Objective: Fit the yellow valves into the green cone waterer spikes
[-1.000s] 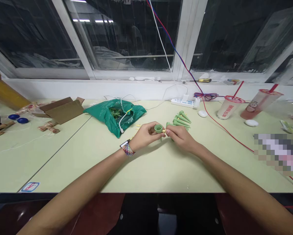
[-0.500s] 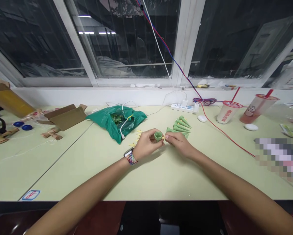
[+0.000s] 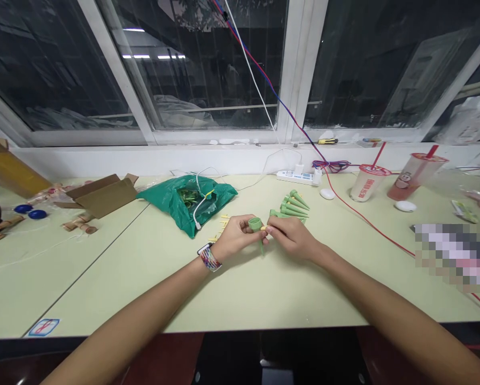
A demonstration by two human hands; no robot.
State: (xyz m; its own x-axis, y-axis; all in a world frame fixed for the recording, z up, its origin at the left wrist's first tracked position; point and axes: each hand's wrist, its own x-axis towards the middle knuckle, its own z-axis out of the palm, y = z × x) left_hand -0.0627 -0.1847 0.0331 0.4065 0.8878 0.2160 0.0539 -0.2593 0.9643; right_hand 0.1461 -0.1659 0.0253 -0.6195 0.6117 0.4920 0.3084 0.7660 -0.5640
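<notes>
At the far left of the surface (image 3: 103,289), a yellow box (image 3: 15,166), blue balls (image 3: 37,214) and wooden pieces (image 3: 79,223), then an open cardboard box (image 3: 107,199). Next, a crumpled green bag (image 3: 168,198), mouth open on green parts, with a white cable lying across. Just beside the bag, loose yellow pegs (image 3: 224,216), partly behind the left hand (image 3: 234,235).

In the left hand's grip, closed around the cup end: a green cone (image 3: 255,223), raised just above the surface, round mouth up, thin stem pointing down. Looks like light, fairly stiff plastic, smooth enough to turn in the fingers; best held around the wide cup, with no sideways load on the slim stem. At the cup's side, a small yellow peg (image 3: 263,228), pinched by the right hand (image 3: 294,235), grip closed at the fingertips. Seems firm but easy to drop; best taken by the outer end.

Beyond the right hand, more green cones (image 3: 294,206) in a fanned row. Farther right, a power strip (image 3: 286,176) and two drink cups (image 3: 366,187) with red straws.
</notes>
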